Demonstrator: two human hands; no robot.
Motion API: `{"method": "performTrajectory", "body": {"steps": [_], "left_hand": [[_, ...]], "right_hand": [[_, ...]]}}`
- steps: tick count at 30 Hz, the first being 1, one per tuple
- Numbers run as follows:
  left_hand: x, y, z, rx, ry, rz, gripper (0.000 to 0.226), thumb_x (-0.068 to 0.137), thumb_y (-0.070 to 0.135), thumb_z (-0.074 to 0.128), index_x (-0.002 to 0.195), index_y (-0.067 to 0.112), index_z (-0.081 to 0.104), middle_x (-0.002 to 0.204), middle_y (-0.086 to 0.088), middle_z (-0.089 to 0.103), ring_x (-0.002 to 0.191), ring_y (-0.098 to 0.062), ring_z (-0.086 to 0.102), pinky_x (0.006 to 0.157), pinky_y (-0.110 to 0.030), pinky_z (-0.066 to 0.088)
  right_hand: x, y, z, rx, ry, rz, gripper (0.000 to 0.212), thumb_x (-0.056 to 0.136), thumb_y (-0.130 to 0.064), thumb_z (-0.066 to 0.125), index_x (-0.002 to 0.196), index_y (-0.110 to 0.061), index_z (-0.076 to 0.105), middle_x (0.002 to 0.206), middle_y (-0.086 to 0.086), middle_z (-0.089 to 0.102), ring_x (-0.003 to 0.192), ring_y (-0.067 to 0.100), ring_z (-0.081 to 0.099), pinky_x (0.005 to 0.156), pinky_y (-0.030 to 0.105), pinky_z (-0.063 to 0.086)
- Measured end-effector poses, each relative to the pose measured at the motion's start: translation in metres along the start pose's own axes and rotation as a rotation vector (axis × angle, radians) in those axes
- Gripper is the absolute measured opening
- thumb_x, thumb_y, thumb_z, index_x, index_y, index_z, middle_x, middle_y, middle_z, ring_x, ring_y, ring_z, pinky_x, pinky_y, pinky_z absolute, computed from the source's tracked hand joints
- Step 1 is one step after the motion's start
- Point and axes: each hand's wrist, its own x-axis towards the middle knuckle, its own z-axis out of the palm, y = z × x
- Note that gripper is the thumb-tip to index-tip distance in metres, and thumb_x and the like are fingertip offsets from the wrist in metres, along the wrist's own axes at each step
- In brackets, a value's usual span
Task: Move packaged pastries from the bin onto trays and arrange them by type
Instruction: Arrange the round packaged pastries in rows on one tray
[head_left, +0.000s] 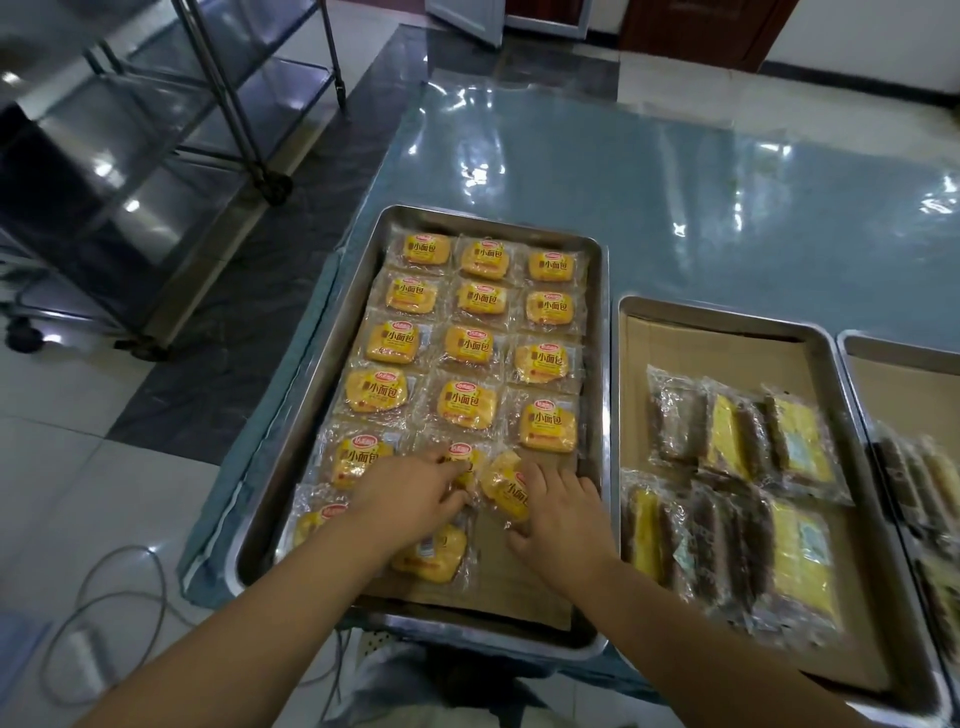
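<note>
The left hand (410, 499) pinches the middle packet (464, 457) of the near rows between curled fingertips and thumb. Just at its 3 o'clock, the right hand (563, 514) lays its fingers over a tilted packet (505, 491); whether it grips or only presses it I cannot tell. Both packets sit inside the left tray (598, 364), toward its 6 o'clock end. From there to 12 o'clock, four tidy rows of three yellow bread packets (467, 400) already lie flat. Another packet (431, 553) lies under the left forearm and one (311, 519) at the 7 o'clock corner, while bare lining (519, 577) shows at 5 o'clock. So this tray looks nearly full, with only the near rows left to straighten. At 3 o'clock the middle tray (616, 405) holds long bar packets (737, 467) in its near half, its far half bare. The right tray (914, 387) shows blurred packets (914, 478). The bin is out of view, so I cannot tell how much remains in it.
</note>
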Motion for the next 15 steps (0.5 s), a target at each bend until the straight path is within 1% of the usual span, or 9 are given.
{"method": "performTrajectory", "body": {"steps": [2,4,6,8,11,13,14,15], "left_hand": [[-0.001,-0.001,0.0,0.0,0.003,-0.015,0.048,0.09,0.055,0.037,0.136,0.041,0.041,0.15,0.009,0.033,0.112,-0.017,0.057,0.069,-0.03,0.047],[-0.001,-0.002,-0.002,0.0,0.004,-0.015,0.048,0.09,0.055,0.037,0.136,0.041,0.041,0.15,0.011,0.033,0.111,-0.016,0.058,0.067,-0.029,0.046],[-0.001,-0.002,-0.003,-0.007,0.0,-0.012,0.047,0.091,0.054,0.037,0.136,0.04,0.041,0.15,0.012,0.032,0.111,-0.016,0.057,0.068,-0.029,0.046],[-0.001,-0.002,-0.004,-0.007,0.005,-0.011,0.047,0.091,0.054,0.037,0.136,0.04,0.041,0.15,0.011,0.032,0.112,-0.016,0.057,0.07,-0.03,0.047],[-0.002,-0.003,-0.002,-0.016,0.013,-0.009,0.047,0.091,0.053,0.038,0.136,0.04,0.041,0.151,0.011,0.031,0.112,-0.016,0.057,0.072,-0.031,0.048],[-0.003,-0.003,-0.001,-0.029,0.02,-0.01,0.047,0.091,0.053,0.037,0.137,0.04,0.04,0.151,0.011,0.03,0.112,-0.016,0.057,0.072,-0.031,0.048],[-0.003,-0.003,-0.001,-0.031,0.022,-0.012,0.048,0.091,0.053,0.037,0.137,0.04,0.04,0.151,0.01,0.03,0.112,-0.016,0.057,0.072,-0.03,0.048],[-0.002,-0.003,-0.002,-0.032,0.028,-0.012,0.048,0.091,0.053,0.038,0.137,0.039,0.041,0.151,0.01,0.03,0.112,-0.015,0.057,0.073,-0.03,0.048]], "right_hand": [[0.001,0.001,-0.005,-0.038,0.035,-0.03,0.064,0.076,-0.036,0.063,0.134,-0.017,0.041,0.124,0.001,0.055,0.112,0.021,0.051,0.095,0.036,0.038],[0.003,0.004,-0.01,-0.093,0.125,-0.067,0.059,0.068,-0.02,0.067,0.125,-0.015,0.053,0.115,0.001,0.063,0.103,0.022,0.057,0.089,0.037,0.043],[0.005,0.009,-0.013,-0.166,0.138,-0.092,0.053,0.067,-0.012,0.068,0.118,-0.015,0.058,0.11,0.002,0.063,0.099,0.024,0.057,0.088,0.038,0.043],[0.007,0.014,-0.015,-0.22,0.143,-0.081,0.048,0.067,-0.01,0.07,0.114,-0.014,0.061,0.11,0.005,0.062,0.098,0.025,0.056,0.087,0.038,0.044],[0.005,0.016,-0.014,-0.243,0.126,-0.042,0.048,0.065,-0.009,0.074,0.111,-0.014,0.062,0.115,0.008,0.06,0.101,0.027,0.055,0.087,0.039,0.046],[0.002,0.013,-0.011,-0.217,0.133,-0.077,0.046,0.062,-0.013,0.08,0.105,-0.017,0.065,0.111,0.008,0.062,0.096,0.025,0.059,0.079,0.036,0.05],[0.001,0.011,-0.009,-0.209,0.12,-0.101,0.046,0.063,-0.016,0.081,0.106,-0.019,0.065,0.11,0.007,0.062,0.096,0.023,0.059,0.078,0.035,0.051],[0.0,0.01,-0.006,-0.195,0.088,-0.12,0.045,0.069,-0.018,0.077,0.112,-0.02,0.061,0.114,0.006,0.059,0.101,0.023,0.056,0.081,0.034,0.049]]}}
